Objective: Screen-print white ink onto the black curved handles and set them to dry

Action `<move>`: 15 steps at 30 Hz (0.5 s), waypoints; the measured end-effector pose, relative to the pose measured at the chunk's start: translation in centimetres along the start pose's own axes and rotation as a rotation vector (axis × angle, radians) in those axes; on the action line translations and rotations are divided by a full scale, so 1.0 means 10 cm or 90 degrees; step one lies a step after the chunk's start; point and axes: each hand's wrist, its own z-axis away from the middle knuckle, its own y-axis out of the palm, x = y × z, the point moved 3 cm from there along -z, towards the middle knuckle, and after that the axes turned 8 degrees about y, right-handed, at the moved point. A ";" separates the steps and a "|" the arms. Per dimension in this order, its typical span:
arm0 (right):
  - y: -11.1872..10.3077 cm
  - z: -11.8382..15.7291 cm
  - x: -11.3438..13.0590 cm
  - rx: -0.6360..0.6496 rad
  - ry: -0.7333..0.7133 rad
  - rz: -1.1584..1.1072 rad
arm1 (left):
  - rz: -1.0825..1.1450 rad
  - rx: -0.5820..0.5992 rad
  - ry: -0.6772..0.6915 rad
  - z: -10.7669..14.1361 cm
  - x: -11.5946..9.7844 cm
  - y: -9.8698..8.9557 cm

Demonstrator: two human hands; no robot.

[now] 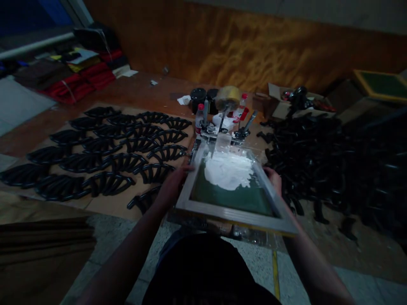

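A screen-printing frame (222, 210) with green mesh (244, 197) sits in front of me, clamped at its far end to a metal holder (219, 134). Thick white ink (227, 171) is spread over the mesh's far half. A pale squeegee-like blade (223, 143) stands at the ink's far edge. My left hand (180, 177) is closed at the frame's left side, its fingertips against the rim. On the opposite side my right hand (274, 178) has curled fingers at the right rim. The frame partly hides both hands, and what lies beneath it is hard to see.
Rows of curved black parts (117, 144) lie on cardboard to the left. A large heap of similar black parts (330, 161) is at the right. Behind the holder stand red-capped bottles (199, 116), dark jars (197, 98) and a tape roll (227, 97).
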 end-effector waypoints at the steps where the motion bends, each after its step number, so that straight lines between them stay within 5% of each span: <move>1: -0.03 -0.09 0.00 -0.025 0.007 0.003 | -0.011 0.002 -0.031 0.09 0.16 0.00; 4: 0.03 -0.29 0.39 -0.038 -0.051 0.007 | -0.045 -0.011 -0.105 0.23 0.63 0.07; 9: 0.46 -0.29 1.26 0.202 -0.191 0.159 | -0.060 0.004 -0.128 0.18 1.06 0.21; 12: 0.59 -0.07 1.32 0.324 -0.182 0.245 | -0.061 0.010 -0.142 0.16 1.11 0.20; 15: 0.55 0.25 1.20 0.386 -0.308 0.236 | -0.058 0.018 -0.163 0.17 1.12 0.18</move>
